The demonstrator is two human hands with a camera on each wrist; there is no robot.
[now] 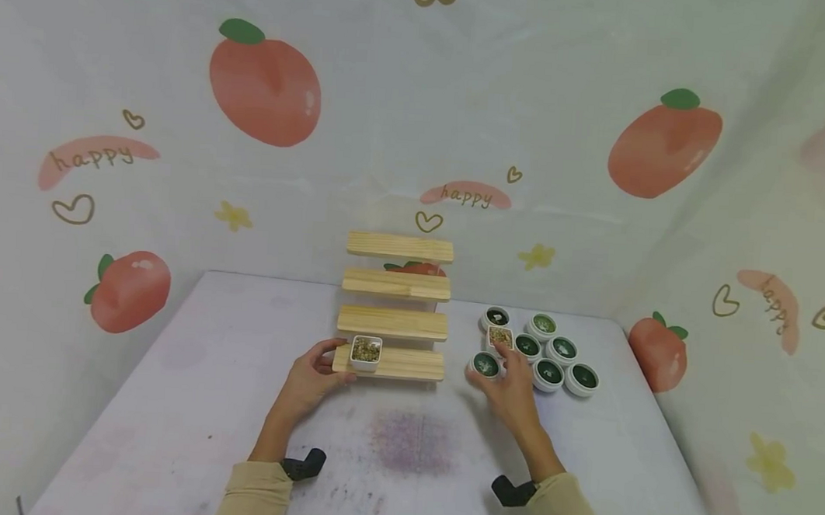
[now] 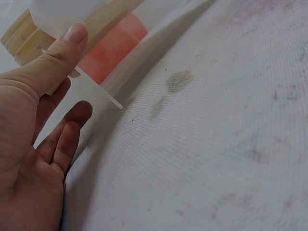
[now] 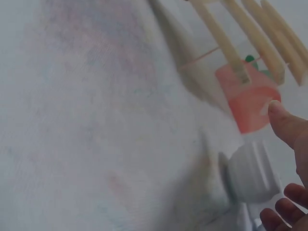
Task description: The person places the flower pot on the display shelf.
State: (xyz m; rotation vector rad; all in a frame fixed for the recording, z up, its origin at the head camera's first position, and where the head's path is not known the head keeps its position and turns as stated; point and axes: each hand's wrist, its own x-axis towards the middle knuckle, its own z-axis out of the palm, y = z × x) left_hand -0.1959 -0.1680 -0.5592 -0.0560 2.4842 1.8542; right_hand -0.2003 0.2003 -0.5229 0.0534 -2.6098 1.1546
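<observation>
A stepped wooden shelf stand (image 1: 395,323) rises in tiers at the centre of the head view. My left hand (image 1: 313,375) holds the left end of its lowest board, thumb along the front and index finger behind; the other fingers hang free. Just beside this hand, a square white pot (image 1: 366,352) of grainy greenish filling sits on that board. Over on the right, my right hand (image 1: 514,389) reaches among the pots with thumb and fingers spread. Its index fingertip overlaps another square pot (image 1: 500,337); contact is unclear. A round white pot (image 1: 485,365) is beside the thumb.
Several round white pots with dark green tops, including one pot (image 1: 583,379) at the outer right, cluster beside the stand. The white tabletop (image 1: 416,452) has purplish stains. Behind it hangs a printed cloth backdrop (image 1: 569,79) with fruit pictures.
</observation>
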